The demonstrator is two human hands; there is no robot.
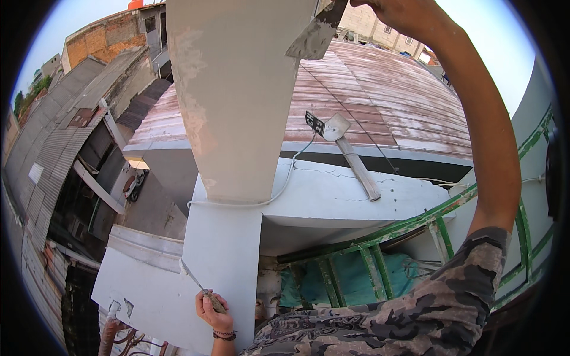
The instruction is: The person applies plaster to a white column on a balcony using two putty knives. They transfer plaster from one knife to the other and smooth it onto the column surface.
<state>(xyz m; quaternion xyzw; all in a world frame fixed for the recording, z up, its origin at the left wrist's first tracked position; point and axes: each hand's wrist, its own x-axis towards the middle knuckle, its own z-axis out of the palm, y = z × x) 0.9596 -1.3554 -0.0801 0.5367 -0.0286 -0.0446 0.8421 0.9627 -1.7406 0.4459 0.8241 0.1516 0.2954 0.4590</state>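
Head view: a tall beige pillar (237, 107) stands at centre. Pale smeared patches (193, 101) run down its left side, so that work looks partly done; how much is left, I cannot tell. Up top, the right hand's (407, 19) grip holds a wide scraper (314, 38) by the pillar's right edge; the left hand's (215, 312) clasps a narrow putty knife (195, 280), low down.

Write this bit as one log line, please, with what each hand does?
left hand: holds narrow spatula; right hand: raised beside wide scraper, grip cut off; pillar: patchy; white cable: across pillar's foot
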